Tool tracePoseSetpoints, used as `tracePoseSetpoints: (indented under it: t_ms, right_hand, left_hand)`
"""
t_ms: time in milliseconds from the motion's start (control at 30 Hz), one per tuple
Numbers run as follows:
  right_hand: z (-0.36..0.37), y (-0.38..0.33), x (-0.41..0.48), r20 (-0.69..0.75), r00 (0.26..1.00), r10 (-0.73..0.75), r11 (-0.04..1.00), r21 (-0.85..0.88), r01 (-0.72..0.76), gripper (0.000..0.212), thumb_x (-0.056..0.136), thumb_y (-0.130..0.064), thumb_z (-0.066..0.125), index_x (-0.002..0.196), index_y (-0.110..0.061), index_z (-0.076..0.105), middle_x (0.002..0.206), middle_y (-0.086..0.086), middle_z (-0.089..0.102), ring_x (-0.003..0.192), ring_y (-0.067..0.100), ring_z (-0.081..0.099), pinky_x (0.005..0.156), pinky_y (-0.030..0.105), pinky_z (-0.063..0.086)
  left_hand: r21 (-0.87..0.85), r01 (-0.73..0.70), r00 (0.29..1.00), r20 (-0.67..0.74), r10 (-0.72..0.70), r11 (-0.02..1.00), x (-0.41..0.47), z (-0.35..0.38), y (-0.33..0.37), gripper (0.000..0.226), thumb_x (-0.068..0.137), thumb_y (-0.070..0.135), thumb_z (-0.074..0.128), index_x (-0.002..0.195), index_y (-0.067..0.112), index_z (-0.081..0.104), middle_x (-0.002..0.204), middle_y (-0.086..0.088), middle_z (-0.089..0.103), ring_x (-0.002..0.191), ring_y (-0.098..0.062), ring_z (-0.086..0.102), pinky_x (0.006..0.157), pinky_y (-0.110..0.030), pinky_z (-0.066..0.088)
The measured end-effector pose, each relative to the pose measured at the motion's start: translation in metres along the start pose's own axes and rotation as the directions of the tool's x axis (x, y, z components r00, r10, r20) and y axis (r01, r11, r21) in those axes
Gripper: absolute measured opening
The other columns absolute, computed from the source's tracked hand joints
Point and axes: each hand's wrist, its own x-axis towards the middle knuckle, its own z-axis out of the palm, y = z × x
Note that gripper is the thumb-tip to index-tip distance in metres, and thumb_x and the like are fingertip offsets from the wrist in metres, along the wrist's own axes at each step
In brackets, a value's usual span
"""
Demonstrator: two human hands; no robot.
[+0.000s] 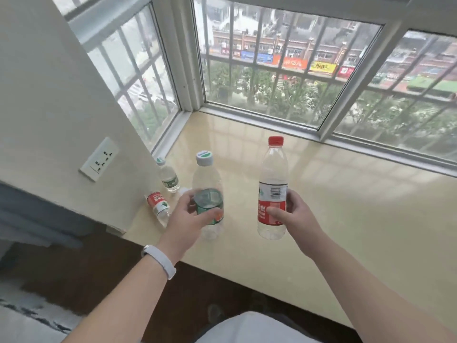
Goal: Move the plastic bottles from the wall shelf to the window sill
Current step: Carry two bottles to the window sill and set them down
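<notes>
My left hand (189, 215) grips a clear green-labelled bottle (207, 179) with a white and green cap, held upright over the cream window sill (346, 206). My right hand (294, 214) grips a taller clear red-labelled bottle (273, 174) with a red cap, also upright above the sill. Two more bottles rest on the sill by the left wall. A small green-labelled one (168, 178) stands upright, and a red-labelled one (158, 203) stands nearer the sill's front edge, its cap hidden. The wall shelf is not in view.
Barred windows (272, 70) close the sill at the back and left. A power socket (99, 159) sits on the left wall. Dark wood floor (99, 268) lies below the sill's front edge. A white band is on my left wrist.
</notes>
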Motion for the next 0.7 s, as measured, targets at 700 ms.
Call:
tracePoseSetpoints:
  t_ms: [700]
  right_hand:
    - [-0.051, 0.129, 0.021, -0.225, 0.94, 0.256, 0.955, -0.088, -0.281, 0.057, 0.075, -0.015, 0.083, 0.114, -0.036, 0.046, 0.106, -0.017, 0.061, 0.094, 0.0, 0.063, 0.076, 0.02, 0.05]
  left_hand:
    - [0.323, 0.107, 0.949, 0.248, -0.193, 0.94, 0.064, 0.106, -0.095, 0.061, 0.07, 0.029, 0.09, 0.119, 0.029, 0.053, 0.12, 0.008, 0.064, 0.113, -0.008, 0.062, 0.098, -0.029, 0.051]
